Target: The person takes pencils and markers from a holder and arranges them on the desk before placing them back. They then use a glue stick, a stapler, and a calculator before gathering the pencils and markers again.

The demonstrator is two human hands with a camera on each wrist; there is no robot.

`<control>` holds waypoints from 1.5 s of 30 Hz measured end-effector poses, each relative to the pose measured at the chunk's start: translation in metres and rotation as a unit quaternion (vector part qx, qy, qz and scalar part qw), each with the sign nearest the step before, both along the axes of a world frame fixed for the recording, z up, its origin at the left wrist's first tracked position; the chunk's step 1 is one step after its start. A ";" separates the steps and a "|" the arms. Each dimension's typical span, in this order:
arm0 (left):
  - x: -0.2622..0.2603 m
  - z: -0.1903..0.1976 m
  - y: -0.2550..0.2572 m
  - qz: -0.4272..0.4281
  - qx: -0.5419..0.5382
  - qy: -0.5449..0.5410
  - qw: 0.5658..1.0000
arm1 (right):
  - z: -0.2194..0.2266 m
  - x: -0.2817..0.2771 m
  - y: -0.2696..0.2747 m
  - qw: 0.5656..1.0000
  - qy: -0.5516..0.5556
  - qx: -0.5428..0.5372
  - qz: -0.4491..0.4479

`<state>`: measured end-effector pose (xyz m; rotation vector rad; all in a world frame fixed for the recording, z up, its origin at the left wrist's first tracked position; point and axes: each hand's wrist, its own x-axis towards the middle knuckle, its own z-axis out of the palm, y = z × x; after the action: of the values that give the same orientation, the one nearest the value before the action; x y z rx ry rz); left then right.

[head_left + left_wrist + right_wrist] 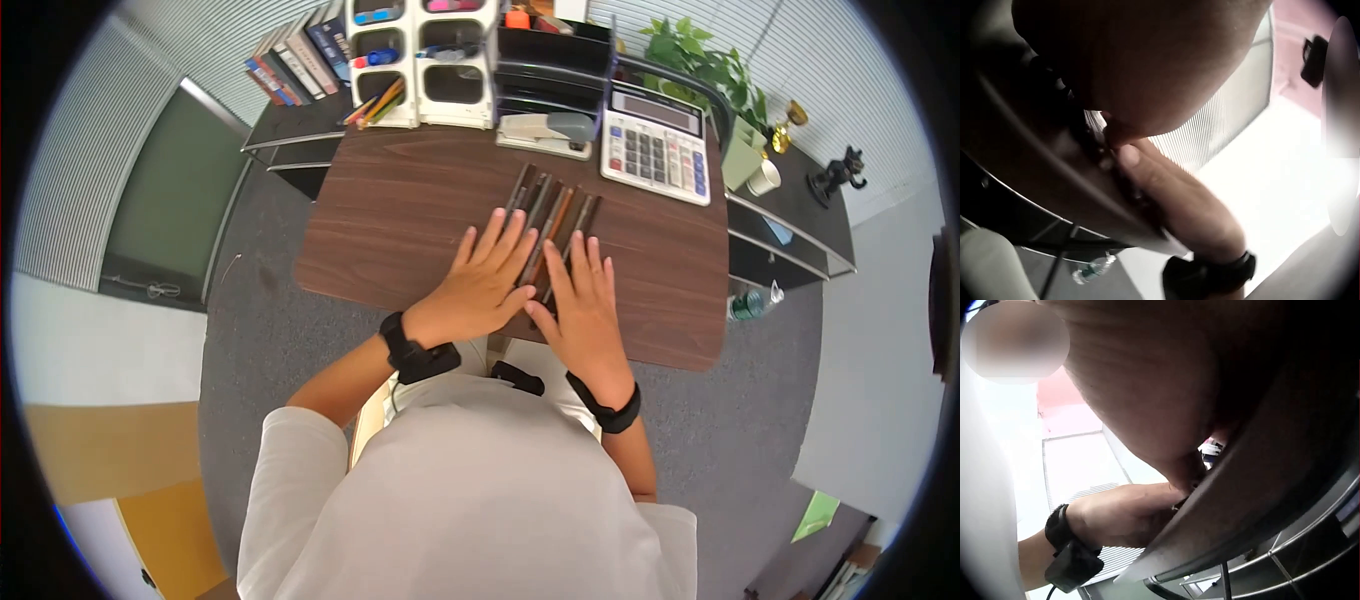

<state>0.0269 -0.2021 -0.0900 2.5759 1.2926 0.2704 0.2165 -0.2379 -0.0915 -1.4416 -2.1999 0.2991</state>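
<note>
Several slim pens or pencils (563, 213), dark apart from an orange-brown one, lie side by side and slanted on the brown table (390, 220). My left hand (478, 285) rests with fingers spread at their left side. On their right side lies my right hand (583, 310), fingers extended. The two thumbs come close together over the lower ends of the row, which the hands partly hide. In the left wrist view my right hand (1179, 200) reaches to the table edge; the right wrist view shows my left hand (1122, 512) there too.
Along the back of the table stand a white organizer (455, 95) with pens, black trays (555, 65), a stapler (545, 132) and a large calculator (655, 145). Books (300, 62) are at the back left. A plant (690, 55), white cup (764, 178) and black figurine (838, 175) stand right.
</note>
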 end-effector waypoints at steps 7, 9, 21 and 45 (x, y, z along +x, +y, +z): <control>-0.066 0.082 0.090 0.209 0.281 -0.005 0.937 | -0.003 0.002 0.000 0.999 0.020 0.030 -0.025; -0.103 0.086 0.130 0.314 0.254 0.116 0.907 | -0.004 0.000 0.000 0.998 0.015 0.046 -0.029; -0.128 0.058 0.210 0.398 0.034 0.167 0.901 | -0.006 0.001 -0.002 0.996 0.039 0.062 -0.050; -0.058 0.010 0.009 0.218 0.067 -0.063 0.972 | -0.010 0.000 0.004 0.997 0.046 0.040 -0.050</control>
<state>-0.0312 -0.1936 -0.0798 2.3016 1.8347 0.6093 0.2161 -0.2342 -0.1015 -1.4584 -2.0364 0.2345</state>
